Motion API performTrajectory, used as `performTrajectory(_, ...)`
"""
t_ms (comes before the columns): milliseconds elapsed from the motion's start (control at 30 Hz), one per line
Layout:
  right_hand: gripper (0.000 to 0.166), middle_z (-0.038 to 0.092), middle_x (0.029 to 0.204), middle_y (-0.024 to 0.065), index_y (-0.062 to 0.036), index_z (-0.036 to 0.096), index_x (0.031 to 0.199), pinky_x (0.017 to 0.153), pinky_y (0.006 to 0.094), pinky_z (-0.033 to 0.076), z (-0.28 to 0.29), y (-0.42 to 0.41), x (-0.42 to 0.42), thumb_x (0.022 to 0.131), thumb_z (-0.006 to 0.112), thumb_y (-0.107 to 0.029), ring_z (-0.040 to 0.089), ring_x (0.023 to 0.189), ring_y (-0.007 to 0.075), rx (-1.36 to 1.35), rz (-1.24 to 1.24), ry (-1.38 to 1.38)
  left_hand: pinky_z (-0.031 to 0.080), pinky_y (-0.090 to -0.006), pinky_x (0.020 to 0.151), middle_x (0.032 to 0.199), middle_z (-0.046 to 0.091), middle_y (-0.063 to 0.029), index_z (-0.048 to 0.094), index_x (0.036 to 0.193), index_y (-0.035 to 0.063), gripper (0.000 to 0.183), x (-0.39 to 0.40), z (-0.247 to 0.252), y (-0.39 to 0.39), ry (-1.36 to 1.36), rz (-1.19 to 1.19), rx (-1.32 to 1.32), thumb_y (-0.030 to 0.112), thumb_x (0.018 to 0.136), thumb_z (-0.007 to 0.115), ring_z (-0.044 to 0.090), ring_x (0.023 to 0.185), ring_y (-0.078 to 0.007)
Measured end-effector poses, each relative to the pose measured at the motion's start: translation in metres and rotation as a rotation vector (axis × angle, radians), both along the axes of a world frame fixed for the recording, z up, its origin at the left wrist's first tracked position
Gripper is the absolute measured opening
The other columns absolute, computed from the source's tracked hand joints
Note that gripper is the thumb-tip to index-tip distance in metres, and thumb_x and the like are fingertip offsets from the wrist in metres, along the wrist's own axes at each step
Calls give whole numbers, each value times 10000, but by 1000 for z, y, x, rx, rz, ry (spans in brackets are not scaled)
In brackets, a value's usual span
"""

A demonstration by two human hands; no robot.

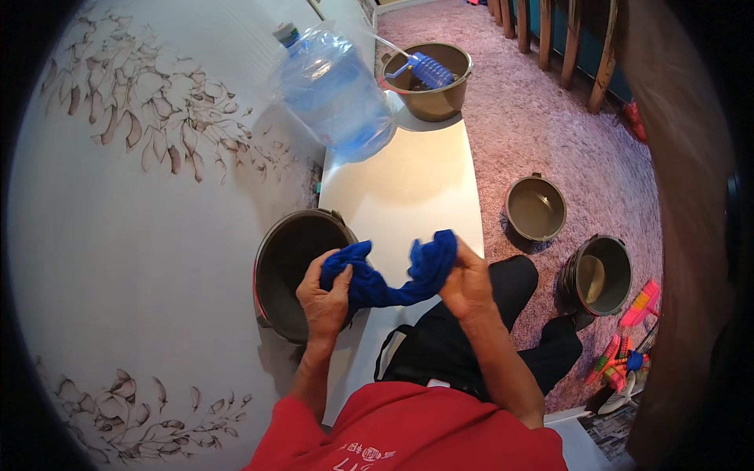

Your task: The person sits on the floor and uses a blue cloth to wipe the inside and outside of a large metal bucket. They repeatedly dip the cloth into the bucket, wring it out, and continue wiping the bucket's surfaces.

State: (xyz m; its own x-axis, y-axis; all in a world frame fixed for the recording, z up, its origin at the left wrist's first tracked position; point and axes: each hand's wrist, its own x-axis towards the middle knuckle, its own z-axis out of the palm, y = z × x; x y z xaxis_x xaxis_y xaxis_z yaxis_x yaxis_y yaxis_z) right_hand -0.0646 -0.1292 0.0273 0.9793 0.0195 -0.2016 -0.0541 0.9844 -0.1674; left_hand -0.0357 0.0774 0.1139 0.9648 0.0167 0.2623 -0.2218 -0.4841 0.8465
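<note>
A bunched blue cloth (386,288) is stretched between my two hands, sagging in the middle. My left hand (325,294) grips its left end, thumb on top, in front of a dark bucket (288,253). The right end is held up by my right hand (468,282), above my dark trousers (447,341); the cloth hides some of those fingers. The bucket stands at the left side of the white bench (406,182). Its interior looks dark, and part of its rim is behind my left hand and the cloth.
On the bench's far end stand a plastic-wrapped blue water bottle (336,88) and a bucket (433,106) holding a blue ribbed plastic pump (433,69). Two more buckets (536,209) sit on the pink carpet (500,135). Bright broom heads (642,303) lie at right, beside a floral wall (147,235) opposite.
</note>
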Motion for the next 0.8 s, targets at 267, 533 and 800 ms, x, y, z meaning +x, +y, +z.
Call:
performTrajectory(267, 116, 693, 947, 116, -16, 635, 980, 838, 350, 547, -58, 61, 0, 951, 560, -99, 668, 863, 216, -209, 173, 144, 545, -369, 810, 992, 684, -184, 689, 1108, 5, 310, 1, -55, 47, -10, -29, 365, 60, 809, 748, 687, 888, -342)
performTrajectory(533, 65, 676, 904, 89, -21, 610, 961, 766, 277, 519, -61, 67, 1, 927, 560, -47, 641, 805, 159, -261, 250, 199, 548, -391, 805, 1002, 688, -201, 689, 1115, 10, 353, -2, -62, 33, -61, -128, 593, 148, 806, 790, 690, 899, -363)
performTrajectory(800, 27, 609, 822, 20, -43, 599, 941, 669, 233, 470, -68, 75, 1, 932, 594, -67, 562, 717, 95, -302, 319, 189, 531, -440, 701, 876, 647, -192, 680, 989, 22, 260, 3, -61, 34, -80, -140, 540, 98, 759, 774, 654, 790, -392)
